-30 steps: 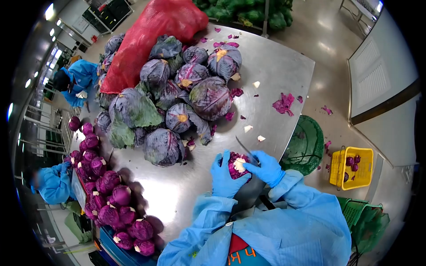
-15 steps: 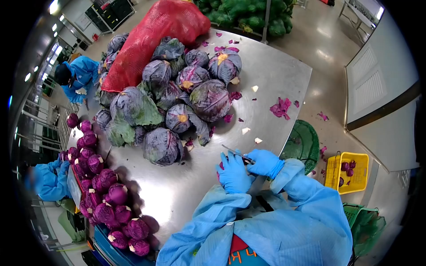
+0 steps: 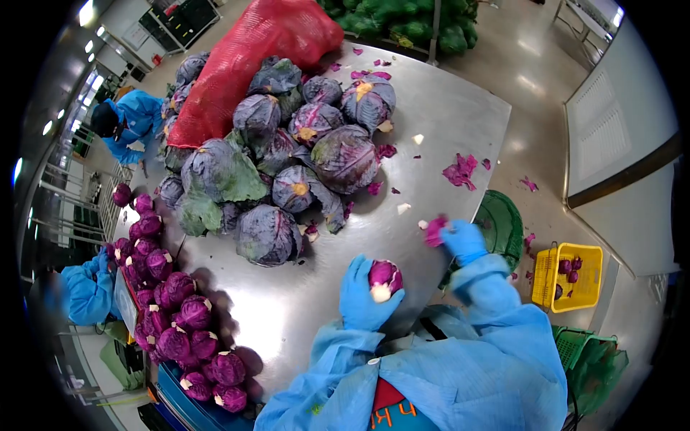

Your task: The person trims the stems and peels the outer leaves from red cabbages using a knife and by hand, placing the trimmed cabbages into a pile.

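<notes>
My left hand, in a blue glove, holds a trimmed red cabbage with its pale cut stem facing me. To the right, my right hand, also gloved, grips a loose purple leaf over the table's right edge, beside the green net basket. The knife is hard to make out near the right hand. Untrimmed red cabbages are heaped up ahead of my left hand, against a red mesh sack. Several trimmed cabbages are piled at the left.
Leaf scraps and pale stem pieces lie on the steel table. On the floor at right stands a yellow basket holding several small cabbages. Two co-workers in blue are at the far left. Green produce is stacked beyond the table.
My right hand has moved away from the cabbage, right and forward, with a leaf. My left hand has turned, so the cabbage and its cut stem show again.
</notes>
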Tool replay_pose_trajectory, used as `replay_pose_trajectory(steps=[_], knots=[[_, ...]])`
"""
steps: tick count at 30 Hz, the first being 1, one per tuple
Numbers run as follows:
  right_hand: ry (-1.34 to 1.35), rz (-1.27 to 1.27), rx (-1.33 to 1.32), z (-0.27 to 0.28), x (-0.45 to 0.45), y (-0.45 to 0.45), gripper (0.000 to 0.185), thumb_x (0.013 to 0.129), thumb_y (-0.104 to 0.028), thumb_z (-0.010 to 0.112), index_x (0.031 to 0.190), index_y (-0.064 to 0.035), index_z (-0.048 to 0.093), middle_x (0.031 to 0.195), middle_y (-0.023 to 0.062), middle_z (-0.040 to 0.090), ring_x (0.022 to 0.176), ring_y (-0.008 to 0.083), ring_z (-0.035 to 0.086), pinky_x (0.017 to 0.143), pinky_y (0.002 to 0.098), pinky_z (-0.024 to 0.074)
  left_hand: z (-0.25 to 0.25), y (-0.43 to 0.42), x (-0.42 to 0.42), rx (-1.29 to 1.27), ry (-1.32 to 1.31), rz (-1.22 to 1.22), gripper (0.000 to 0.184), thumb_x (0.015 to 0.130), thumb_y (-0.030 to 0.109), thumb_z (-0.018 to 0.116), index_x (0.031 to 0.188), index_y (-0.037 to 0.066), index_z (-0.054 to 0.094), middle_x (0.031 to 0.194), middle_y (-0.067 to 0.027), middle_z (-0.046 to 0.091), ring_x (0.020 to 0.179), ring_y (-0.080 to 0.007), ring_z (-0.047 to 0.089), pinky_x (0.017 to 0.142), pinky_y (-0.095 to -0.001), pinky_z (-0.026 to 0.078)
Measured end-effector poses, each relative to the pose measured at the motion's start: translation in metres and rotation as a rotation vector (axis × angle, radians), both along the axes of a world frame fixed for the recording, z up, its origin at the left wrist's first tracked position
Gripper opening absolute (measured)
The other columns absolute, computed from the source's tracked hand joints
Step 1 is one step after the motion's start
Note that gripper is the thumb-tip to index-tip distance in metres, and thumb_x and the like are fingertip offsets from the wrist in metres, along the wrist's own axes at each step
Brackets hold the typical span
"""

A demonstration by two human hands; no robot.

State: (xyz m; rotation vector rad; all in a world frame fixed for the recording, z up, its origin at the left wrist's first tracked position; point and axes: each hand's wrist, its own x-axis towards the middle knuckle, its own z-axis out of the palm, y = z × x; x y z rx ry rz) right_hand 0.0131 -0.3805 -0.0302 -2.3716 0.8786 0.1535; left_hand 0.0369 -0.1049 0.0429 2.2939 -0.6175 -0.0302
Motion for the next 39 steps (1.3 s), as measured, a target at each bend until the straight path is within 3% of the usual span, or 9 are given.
replay_pose_trajectory(steps=[2,4,5,8,12,15,24,30,39], knots=[[0.009,-0.114,-0.120,0.017,-0.019,-0.039,0.047,0.081,-0.049,0.064,0.102,-0.0072,0.067,0.085,0.0193,0.068,0.081,0.0398,0.065,0.073,0.0465,0.0522,-0.019,0.023,-0.007,-0.219,0.094,0.083,0.088,0.059,0.036,0.088,0.130,0.002,0.046,0.132,-0.0215,0.050,0.125,-0.0379,0.046,0.105,-0.0445,0.038],[-0.075,-0.192,-0.280,0.041,-0.034,-0.045,0.059,0.080,-0.057,0.064,0.114,-0.0088,0.065,0.088,0.0189,0.068,0.080,0.0393,0.065,0.071,0.0457,0.0526,-0.021,0.032,-0.002,-0.169,0.142,0.093,0.095,0.058,0.038,0.089,0.132,0.002,0.043,0.135,-0.0219,0.045,0.124,-0.0370,0.047,0.106,-0.0424,0.039],[-0.028,-0.208,-0.271,0.055,-0.034,-0.040,0.059,0.082,-0.052,0.066,0.124,-0.0110,0.062,0.092,0.0168,0.069,0.078,0.0334,0.066,0.071,0.0415,0.0530,-0.023,0.033,0.003,-0.167,0.148,0.079,0.097,0.058,0.039,0.089,0.133,0.002,0.042,0.136,-0.0219,0.044,0.124,-0.0368,0.047,0.106,-0.0424,0.039],[-0.424,-0.035,0.265,0.029,-0.029,-0.009,0.045,0.086,-0.039,0.068,0.123,-0.0133,0.063,0.095,0.0138,0.067,0.079,0.0263,0.065,0.074,0.0358,0.0521,-0.023,0.037,0.012,-0.178,0.169,-0.007,0.108,0.052,0.045,0.091,0.136,0.002,0.038,0.137,-0.0218,0.042,0.126,-0.0376,0.044,0.106,-0.0433,0.038],[-0.298,0.535,0.574,0.064,0.003,0.072,0.038,0.085,-0.026,0.072,0.121,-0.0157,0.066,0.101,0.0050,0.063,0.090,0.0191,0.061,0.081,0.0307,0.0493,-0.019,0.038,0.020,-0.130,0.188,-0.131,0.112,0.048,0.042,0.091,0.137,0.003,0.037,0.136,-0.0223,0.041,0.127,-0.0395,0.042,0.106,-0.0455,0.037],[-0.375,0.687,0.606,0.054,0.008,0.093,0.040,0.085,-0.030,0.071,0.123,-0.0175,0.065,0.104,0.0062,0.060,0.093,0.0192,0.060,0.080,0.0301,0.0487,-0.018,0.036,0.026,-0.089,0.227,-0.166,0.110,0.047,0.039,0.091,0.137,0.003,0.037,0.134,-0.0228,0.042,0.125,-0.0406,0.042,0.106,-0.0468,0.037],[-0.387,0.740,0.393,0.054,0.003,0.078,0.043,0.076,-0.029,0.078,0.115,-0.0151,0.068,0.092,0.0039,0.064,0.081,0.0201,0.064,0.073,0.0294,0.0501,-0.019,0.025,0.034,-0.008,0.088,-0.268,0.108,0.050,0.037,0.090,0.136,0.000,0.037,0.133,-0.0223,0.042,0.125,-0.0413,0.042,0.106,-0.0473,0.036],[-0.186,0.711,0.255,0.058,0.007,0.077,0.032,0.078,-0.036,0.074,0.104,-0.0171,0.068,0.091,0.0042,0.062,0.081,0.0246,0.063,0.070,0.0329,0.0496,-0.015,0.023,0.038,0.003,0.167,-0.309,0.113,0.047,0.036,0.091,0.138,0.000,0.036,0.135,-0.0208,0.042,0.126,-0.0402,0.041,0.107,-0.0467,0.035],[-0.430,0.656,0.499,0.048,0.005,0.079,0.037,0.078,-0.034,0.076,0.106,-0.0122,0.066,0.091,0.0046,0.062,0.082,0.0230,0.064,0.072,0.0328,0.0498,-0.032,0.028,0.043,0.005,0.195,-0.310,0.118,0.048,0.046,0.091,0.140,-0.001,0.033,0.136,-0.0224,0.041,0.125,-0.0402,0.041,0.107,-0.0456,0.035]])
